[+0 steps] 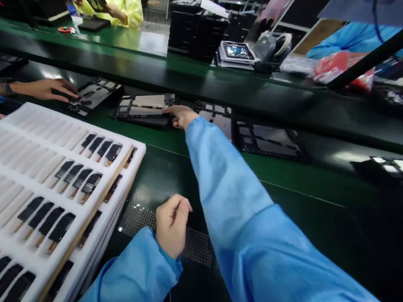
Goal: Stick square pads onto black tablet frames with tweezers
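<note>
My right hand (181, 116) reaches far forward, fingers bent at the right end of a black tray (141, 116) that bears a flat grey panel (148, 105) with dark strips. The fingertips touch that end; their undersides are hidden. Nearer to me, my left hand (173, 226) is closed, thumb and forefinger pressed together; anything between them is too small or hidden. It hovers over a grid of small dots (199, 246) on the dark green bench. Left of it stand stacked white foam trays (46, 178), with rows of black parts with copper-coloured tails (62, 226) in slots.
More black trays with panels (269, 140) line the green belt (315, 184). At the left, a co-worker's hand (47, 89) touches another tray. Under the raised shelf (138, 67) runs the belt; black stacked boxes (197, 30) and a tape dispenser (274, 50) stand on the shelf.
</note>
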A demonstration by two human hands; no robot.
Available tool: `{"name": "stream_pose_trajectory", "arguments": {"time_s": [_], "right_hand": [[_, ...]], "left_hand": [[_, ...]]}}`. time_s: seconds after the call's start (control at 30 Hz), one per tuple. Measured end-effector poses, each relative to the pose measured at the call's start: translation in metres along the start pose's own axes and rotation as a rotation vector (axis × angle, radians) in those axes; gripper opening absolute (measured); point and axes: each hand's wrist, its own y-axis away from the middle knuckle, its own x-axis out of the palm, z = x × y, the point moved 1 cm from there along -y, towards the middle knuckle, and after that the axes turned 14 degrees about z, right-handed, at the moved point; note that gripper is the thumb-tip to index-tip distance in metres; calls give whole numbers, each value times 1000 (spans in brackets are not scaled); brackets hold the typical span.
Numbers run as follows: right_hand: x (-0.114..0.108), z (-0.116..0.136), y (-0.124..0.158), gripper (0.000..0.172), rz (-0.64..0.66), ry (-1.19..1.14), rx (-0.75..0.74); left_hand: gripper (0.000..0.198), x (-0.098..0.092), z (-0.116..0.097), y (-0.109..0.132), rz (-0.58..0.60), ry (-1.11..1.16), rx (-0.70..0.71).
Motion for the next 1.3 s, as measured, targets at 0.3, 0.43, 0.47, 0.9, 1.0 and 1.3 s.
{"name": "stream_pose_trajectory", "arguments": {"time_s": [0.3, 0.43, 0.47, 0.9, 1.0, 1.3], "right_hand": [[-23, -79, 285, 34, 58, -105, -6], [-38, -120, 463, 44, 30, -18, -134], [-44, -131, 498, 43, -114, -2, -189], [-23, -175, 478, 16, -255, -116, -270], [-16, -179, 415, 19, -54, -20, -250], [-7, -211, 367, 24, 94, 122, -210]], "left_hand": [[67, 11, -52, -37, 50, 438, 36], [56, 33, -54, -4, 137, 338, 89], [55, 39, -52, 10, 212, 295, 91], [19, 53, -57, 39, 695, -590, 144], [9, 21, -64, -3, 722, -715, 157], [15, 7, -31, -25, 847, -870, 155]]}}
